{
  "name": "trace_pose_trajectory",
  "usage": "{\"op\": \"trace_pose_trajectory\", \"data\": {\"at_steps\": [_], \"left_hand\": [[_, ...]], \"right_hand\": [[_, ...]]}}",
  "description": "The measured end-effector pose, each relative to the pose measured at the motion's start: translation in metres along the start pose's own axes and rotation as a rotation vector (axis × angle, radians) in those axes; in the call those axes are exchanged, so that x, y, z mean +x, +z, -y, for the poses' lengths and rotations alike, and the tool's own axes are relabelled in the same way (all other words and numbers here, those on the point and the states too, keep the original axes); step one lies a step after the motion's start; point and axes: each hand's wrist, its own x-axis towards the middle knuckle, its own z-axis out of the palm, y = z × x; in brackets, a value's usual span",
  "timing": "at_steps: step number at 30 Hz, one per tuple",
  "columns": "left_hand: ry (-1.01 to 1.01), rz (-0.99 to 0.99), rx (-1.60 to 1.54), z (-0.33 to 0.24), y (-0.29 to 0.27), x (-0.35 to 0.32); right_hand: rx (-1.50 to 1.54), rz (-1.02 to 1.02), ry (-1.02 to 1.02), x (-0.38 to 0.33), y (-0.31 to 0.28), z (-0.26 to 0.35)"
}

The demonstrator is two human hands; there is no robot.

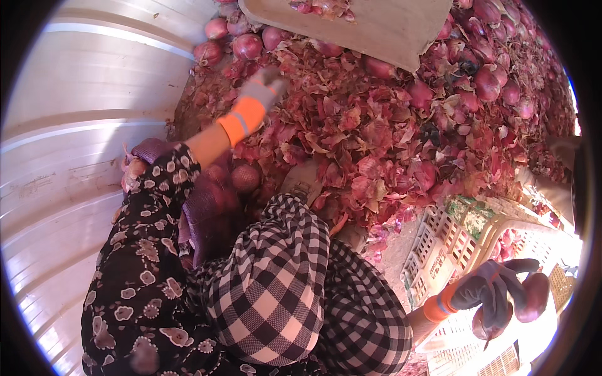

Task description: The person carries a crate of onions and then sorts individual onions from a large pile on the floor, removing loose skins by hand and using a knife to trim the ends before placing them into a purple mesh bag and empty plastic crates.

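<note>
A pale corrugated metal wall (81,125) curves along the left side, catching bright daylight in streaks. Stacked white plastic crates (451,244) stand at the lower right in strong sun. A flat beige board (376,25) lies at the top.

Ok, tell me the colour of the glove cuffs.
Bright orange with a grey stripe, on both the left hand and the right hand; the head view shows it.

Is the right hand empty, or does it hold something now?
It holds something. The right hand, in a dark glove, grips two red onions above the pale plastic crate.
</note>
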Motion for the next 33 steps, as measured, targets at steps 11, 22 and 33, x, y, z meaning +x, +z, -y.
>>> {"op": "trace_pose_trajectory", "data": {"at_steps": [11,22,33], "left_hand": [[-0.091,-0.32,0.675,0.055,-0.058,0.162],[-0.268,0.502,-0.345,-0.011,-0.061,0.012],[-0.29,-0.308,0.898,0.107,-0.238,0.19]], "right_hand": [[-1.003,-0.879,0.593,-0.018,-0.128,-0.04],[-0.954,-0.922,0.826,-0.012,-0.198,-0.082],[-1.15,-0.852,0.866,-0.099,-0.216,-0.017]]}}
